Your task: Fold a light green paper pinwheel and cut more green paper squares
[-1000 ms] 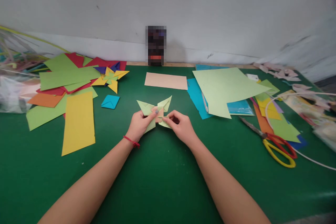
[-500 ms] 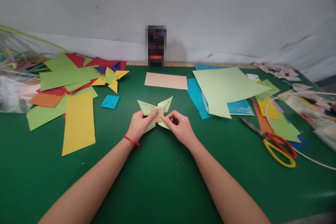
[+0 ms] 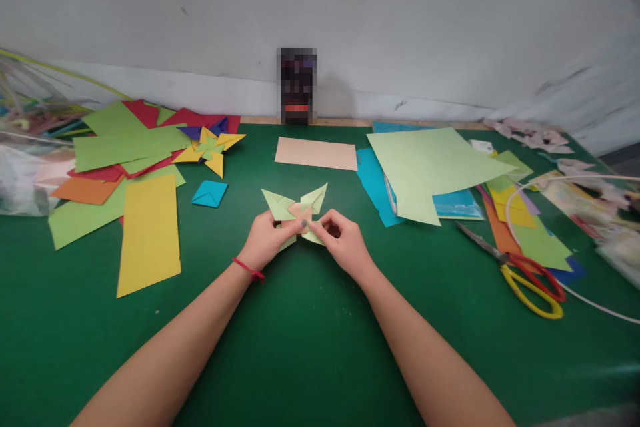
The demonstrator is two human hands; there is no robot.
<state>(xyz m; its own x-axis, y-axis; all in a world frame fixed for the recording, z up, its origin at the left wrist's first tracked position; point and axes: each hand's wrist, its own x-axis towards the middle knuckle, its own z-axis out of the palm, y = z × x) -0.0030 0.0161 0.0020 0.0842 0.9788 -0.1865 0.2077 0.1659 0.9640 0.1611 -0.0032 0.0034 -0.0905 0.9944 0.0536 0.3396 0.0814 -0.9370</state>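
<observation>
Between my hands is a folded paper star (image 3: 314, 199) with pale green points and a peach centre, held just over the green table (image 3: 310, 327). My left hand (image 3: 265, 239) grips it from the left, its thumb pressed across the peach centre. On the right, my right hand (image 3: 345, 240) pinches the lower right green point between thumb and forefinger. The fingers under the paper are hidden. Beyond the star lies a flat peach paper strip (image 3: 317, 153). A small folded blue paper square (image 3: 210, 193) rests to the left of my left hand.
Scissors (image 3: 510, 263) with red and yellow handles lie at the right. Behind them are a large pale green sheet (image 3: 430, 163) and coloured papers. A yellow-and-purple paper star (image 3: 213, 148) and a yellow strip (image 3: 150, 233) sit left. A blurred dark upright object (image 3: 297, 83) leans against the wall.
My left thumb has slid down and to the right over the peach centre, towards my right thumb. My right hand stays nearly where it was.
</observation>
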